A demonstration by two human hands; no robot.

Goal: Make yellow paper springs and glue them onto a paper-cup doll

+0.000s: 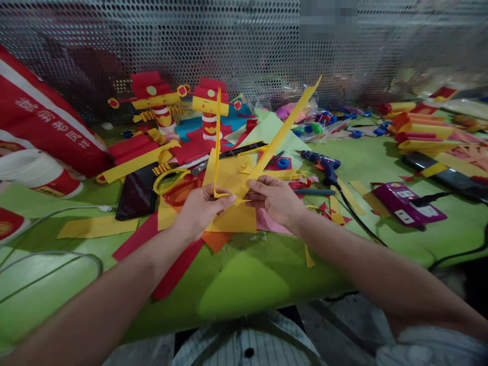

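Note:
Two long yellow paper strips meet at their lower ends between my hands. My left hand [204, 211] pinches the foot of the upright strip [218, 137], which is folded there. Fingers and thumb of my right hand [275, 199] are closed on the other strip [285, 129], which slants up to the right. Both hands are just above yellow paper sheets [229, 175] on the green table [244, 279]. Behind them stand two red and yellow paper figures, one at the left [154, 101] and one nearer the middle [209, 107].
Yellow-handled scissors [171, 183] and a black phone [137, 190] are left of my hands. At the right are a blue glue gun [324, 165] with its cord and a purple power socket [409, 203]. Paper cups [41, 173] and a red bag [49, 117] stand far left.

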